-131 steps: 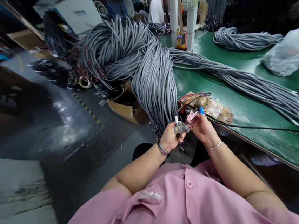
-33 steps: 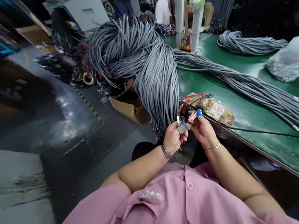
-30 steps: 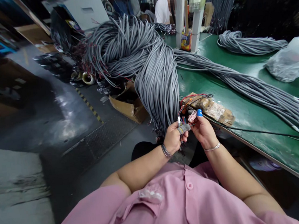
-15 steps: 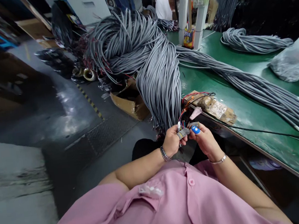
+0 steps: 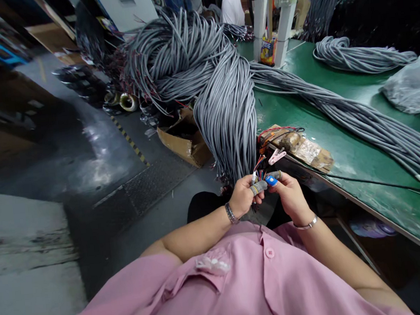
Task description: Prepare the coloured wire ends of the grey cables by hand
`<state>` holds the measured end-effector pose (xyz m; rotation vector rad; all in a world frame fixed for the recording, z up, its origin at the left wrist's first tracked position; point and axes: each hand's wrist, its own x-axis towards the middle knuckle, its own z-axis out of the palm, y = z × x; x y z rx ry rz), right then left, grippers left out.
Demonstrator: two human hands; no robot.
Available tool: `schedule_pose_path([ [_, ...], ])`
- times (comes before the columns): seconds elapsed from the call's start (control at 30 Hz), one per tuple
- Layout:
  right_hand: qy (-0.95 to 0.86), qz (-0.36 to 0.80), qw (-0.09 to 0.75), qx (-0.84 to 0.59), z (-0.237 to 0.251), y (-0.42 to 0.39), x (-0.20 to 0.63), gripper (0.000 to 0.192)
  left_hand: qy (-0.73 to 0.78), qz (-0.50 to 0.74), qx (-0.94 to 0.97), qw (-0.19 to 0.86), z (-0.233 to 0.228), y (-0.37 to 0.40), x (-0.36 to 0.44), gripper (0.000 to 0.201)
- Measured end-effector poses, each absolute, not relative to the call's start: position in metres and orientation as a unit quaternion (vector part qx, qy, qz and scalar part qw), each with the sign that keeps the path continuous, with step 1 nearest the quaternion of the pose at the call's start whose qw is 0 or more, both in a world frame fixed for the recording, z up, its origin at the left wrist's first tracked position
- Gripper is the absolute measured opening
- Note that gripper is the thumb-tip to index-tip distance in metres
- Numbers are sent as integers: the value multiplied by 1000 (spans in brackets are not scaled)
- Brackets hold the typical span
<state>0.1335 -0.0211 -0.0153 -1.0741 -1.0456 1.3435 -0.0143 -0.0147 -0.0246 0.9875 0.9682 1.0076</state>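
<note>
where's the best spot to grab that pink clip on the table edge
Likely by the flared pair of handles of the pink clip, pinched across from above. It lies flat at the near edge of the green table, handles spread apart toward the right; the brown packet crowds its far side.

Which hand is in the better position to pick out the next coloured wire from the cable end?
Probably the right hand. The left hand is closed around the cable end, steadying it, while the right one's fingertips sit at the coloured wires, free to pinch one.
</note>
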Motion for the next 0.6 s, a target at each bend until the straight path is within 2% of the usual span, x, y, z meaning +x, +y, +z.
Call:
schedule_pose_path([
  [0.3, -340, 622, 561, -427, -24, -18, 128, 17, 423, 502, 381, 651, -23, -14, -10, 33],
  [0.5, -227, 671, 581, -401, -28, 12, 145, 45, 398, 516, 342, 677, -9, -3, -9, 31],
  [0.6, -220, 693, 569, -385, -22, 28, 148, 46, 383, 512, 338, 691, -2, 2, -5, 30],
])
